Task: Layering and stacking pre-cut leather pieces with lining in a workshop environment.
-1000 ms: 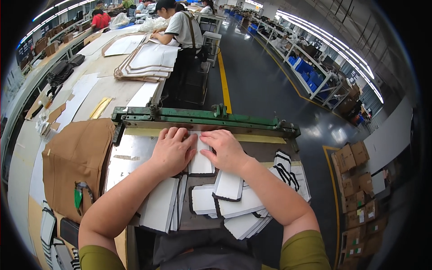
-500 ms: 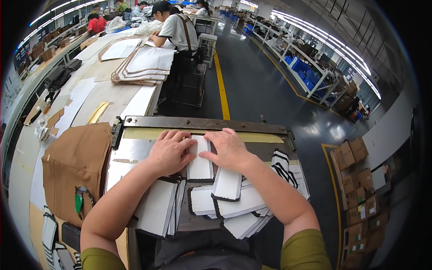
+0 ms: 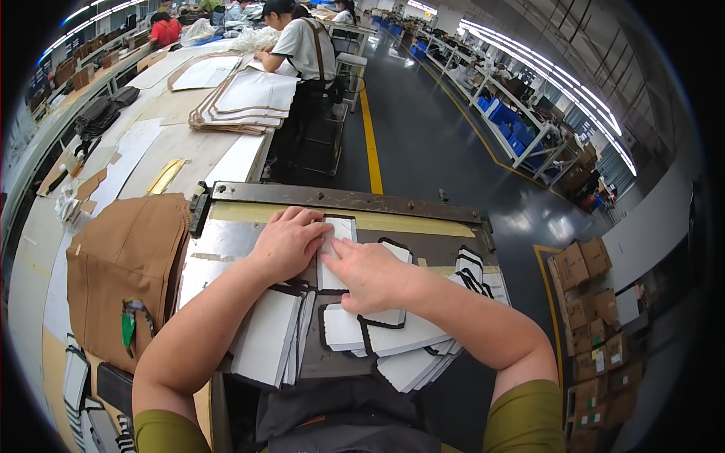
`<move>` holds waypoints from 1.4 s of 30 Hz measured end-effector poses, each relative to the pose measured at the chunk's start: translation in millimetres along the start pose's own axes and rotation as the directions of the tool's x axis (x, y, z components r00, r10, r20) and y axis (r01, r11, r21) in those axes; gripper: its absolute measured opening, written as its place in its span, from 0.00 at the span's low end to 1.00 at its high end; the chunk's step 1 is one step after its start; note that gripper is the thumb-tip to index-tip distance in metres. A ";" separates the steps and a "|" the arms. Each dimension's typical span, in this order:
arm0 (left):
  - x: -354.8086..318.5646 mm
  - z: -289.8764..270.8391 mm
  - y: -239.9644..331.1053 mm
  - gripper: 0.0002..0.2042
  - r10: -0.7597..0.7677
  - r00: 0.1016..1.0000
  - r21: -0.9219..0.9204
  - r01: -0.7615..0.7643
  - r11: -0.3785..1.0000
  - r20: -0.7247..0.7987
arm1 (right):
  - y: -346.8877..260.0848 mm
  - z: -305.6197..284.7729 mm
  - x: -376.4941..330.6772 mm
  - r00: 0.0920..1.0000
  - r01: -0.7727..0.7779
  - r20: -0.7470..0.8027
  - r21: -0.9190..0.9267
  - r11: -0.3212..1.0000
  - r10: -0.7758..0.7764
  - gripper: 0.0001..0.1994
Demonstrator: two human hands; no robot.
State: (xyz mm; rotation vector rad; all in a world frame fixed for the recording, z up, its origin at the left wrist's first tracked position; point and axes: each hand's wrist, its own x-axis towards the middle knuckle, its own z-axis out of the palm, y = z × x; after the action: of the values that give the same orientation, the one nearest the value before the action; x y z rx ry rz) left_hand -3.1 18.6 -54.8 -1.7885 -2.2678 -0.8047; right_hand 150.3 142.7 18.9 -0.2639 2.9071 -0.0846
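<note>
A white rectangular piece with black edges point(image 3: 340, 228) lies flat on the metal work surface point(image 3: 226, 235), in front of me. My left hand point(image 3: 289, 240) is at its left edge, with bent fingertips pressed together on its upper part. Across its lower right part rests my right hand point(image 3: 371, 275), fingers stretched out and lying on the white face. Another such piece point(image 3: 398, 251) sits partly under my right hand. Nearer to me, a stack of white pieces point(image 3: 264, 332) lies by my left forearm, and fanned pieces point(image 3: 404, 336) spread below my right forearm.
A metal bar point(image 3: 340, 199) runs along the far edge of the work surface. Brown panels point(image 3: 124, 264) lie to the left. Beyond, a long table point(image 3: 162, 155) carries stacked sheets point(image 3: 249, 102), where a person point(image 3: 310, 49) works. Cardboard boxes point(image 3: 585, 264) stand at right.
My right hand has moved down and left, from the piece's right edge onto its face, uncovering the top of the piece beside it. My left hand stays at the left edge.
</note>
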 end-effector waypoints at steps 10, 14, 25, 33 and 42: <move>0.7 5.3 -23.8 0.11 0.004 0.999 -0.263 -0.017 0.965 -0.047 | 15.5 20.6 2.2 0.851 0.087 -0.523 0.036 0.996 -0.055 0.25; 14.2 -23.4 -25.6 0.13 -0.283 0.957 -0.733 0.233 0.640 0.057 | -6.2 13.3 -4.0 0.689 0.172 -0.724 0.202 0.964 0.029 0.23; -0.4 -29.9 21.1 0.03 0.222 0.956 -0.465 -0.111 0.878 0.190 | 7.6 8.6 -69.9 0.943 0.106 -0.330 0.198 0.975 -0.035 0.22; -3.7 -18.9 36.7 0.12 0.445 0.879 -0.420 -0.345 0.839 0.168 | 39.0 9.3 -76.2 0.995 -0.100 0.037 0.332 0.938 0.093 0.38; -2.9 -17.0 18.0 0.15 0.290 0.948 -0.270 -0.248 0.930 0.128 | 40.4 39.2 -8.2 0.989 -0.036 -0.123 0.292 0.956 0.075 0.59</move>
State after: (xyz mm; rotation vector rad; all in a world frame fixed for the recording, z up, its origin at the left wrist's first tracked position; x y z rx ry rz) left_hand 11.1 10.4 -36.0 -2.2997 -2.0157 -0.9546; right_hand 160.1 182.4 -20.6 -0.1291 2.9777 -0.5331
